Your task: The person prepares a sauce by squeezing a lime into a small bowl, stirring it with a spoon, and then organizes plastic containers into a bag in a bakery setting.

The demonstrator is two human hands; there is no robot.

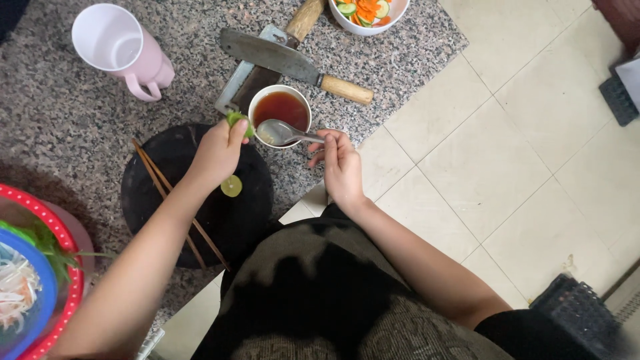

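Now squeezing: my left hand (217, 150) fingers clamp a lime half (239, 121) beside the sauce bowl (280, 110); right hand (341, 167) fingers pinch the spoon (283, 132) (next, I judge, stirring).

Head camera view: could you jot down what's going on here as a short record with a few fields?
left hand: squeezes a green lime piece at the rim of the cup
right hand: holds a metal spoon over the cup
cup: white, filled with brown liquid
board: round, dark, with a cut lime half and chopsticks on it
nearby: two cleavers, a pink jug, a bowl of sliced vegetables
surface: speckled stone counter
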